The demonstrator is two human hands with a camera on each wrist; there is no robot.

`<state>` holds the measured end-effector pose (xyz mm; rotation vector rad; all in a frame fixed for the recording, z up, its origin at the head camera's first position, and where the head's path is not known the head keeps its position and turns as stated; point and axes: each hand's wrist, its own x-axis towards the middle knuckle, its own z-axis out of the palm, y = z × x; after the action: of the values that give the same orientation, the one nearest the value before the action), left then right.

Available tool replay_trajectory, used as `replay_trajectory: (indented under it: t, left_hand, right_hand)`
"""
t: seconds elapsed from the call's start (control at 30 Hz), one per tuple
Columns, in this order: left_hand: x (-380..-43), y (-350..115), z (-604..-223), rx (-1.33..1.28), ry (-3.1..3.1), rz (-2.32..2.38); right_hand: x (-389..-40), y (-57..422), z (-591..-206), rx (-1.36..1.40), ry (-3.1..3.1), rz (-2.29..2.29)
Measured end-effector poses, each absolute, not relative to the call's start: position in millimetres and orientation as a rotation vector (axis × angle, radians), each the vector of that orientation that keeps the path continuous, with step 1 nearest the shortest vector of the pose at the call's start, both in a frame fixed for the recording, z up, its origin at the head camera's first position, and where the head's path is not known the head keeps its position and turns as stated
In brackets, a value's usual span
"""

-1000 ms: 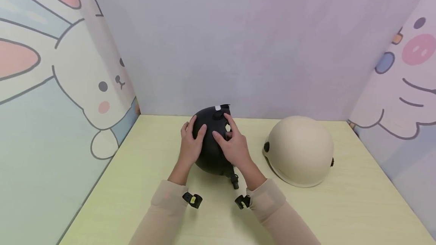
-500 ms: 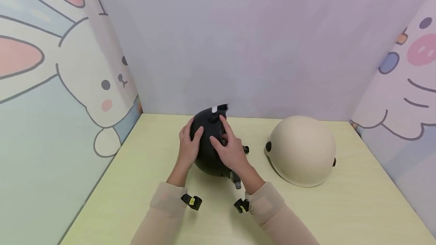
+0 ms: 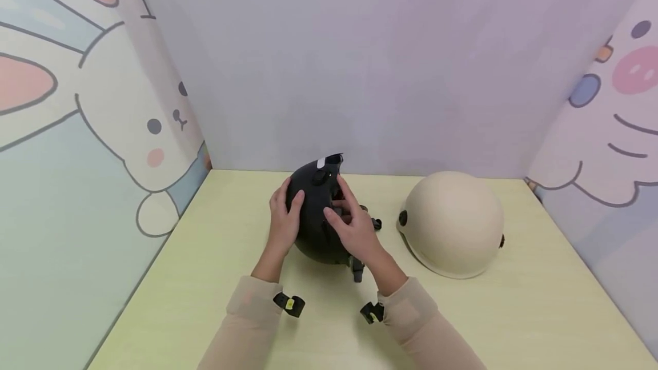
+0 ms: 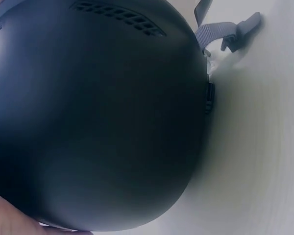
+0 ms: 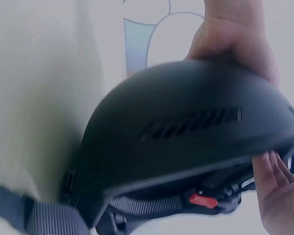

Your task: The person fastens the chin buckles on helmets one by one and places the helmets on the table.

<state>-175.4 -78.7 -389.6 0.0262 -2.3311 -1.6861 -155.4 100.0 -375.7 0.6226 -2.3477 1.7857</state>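
A black helmet (image 3: 311,218) stands tilted on its side on the table, its opening facing right. My left hand (image 3: 284,224) holds the crown from the left, with fingers spread round the shell. At the opening, my right hand (image 3: 357,233) holds the rim: its thumb lies over the shell and its fingers reach inside, as the right wrist view shows. A red tab (image 5: 203,200) sits on the straps within. A grey strap (image 4: 218,33) with a buckle hangs out by the table. The vent grille (image 5: 196,125) shows on the shell.
To the right, a cream helmet (image 3: 452,224) rests dome up on the pale yellow table (image 3: 529,301). A plain lilac wall (image 3: 360,61) closes the back. Panels with a rabbit (image 3: 128,101) and a pig (image 3: 612,119) flank the table.
The black helmet has turned slightly, so its opening and straps show more on the right. My right hand has shifted a little right along the rim. The left hand keeps its hold.
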Motion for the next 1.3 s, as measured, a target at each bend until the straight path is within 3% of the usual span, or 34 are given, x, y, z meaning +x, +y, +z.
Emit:
replay_trajectory:
  t: [0.3, 0.63, 1.03, 1.3]
  left_hand:
    - [-177, -83, -392, 0.030, -2.339, -1.666]
    - [-176, -86, -391, 0.028, -2.331, -1.631]
    - [-172, -93, -391, 0.027, -2.353, -1.608]
    - [-170, -96, -390, -0.019, -2.382, -1.566]
  right_hand:
    - [-160, 132, -379, 0.512, -2.294, 1.926]
    - [-167, 155, -407, 0.458, -2.581, 1.684]
    - [-166, 164, -441, 0.222, -2.916, 1.468]
    - [-166, 159, -456, 0.206, -2.889, 1.690]
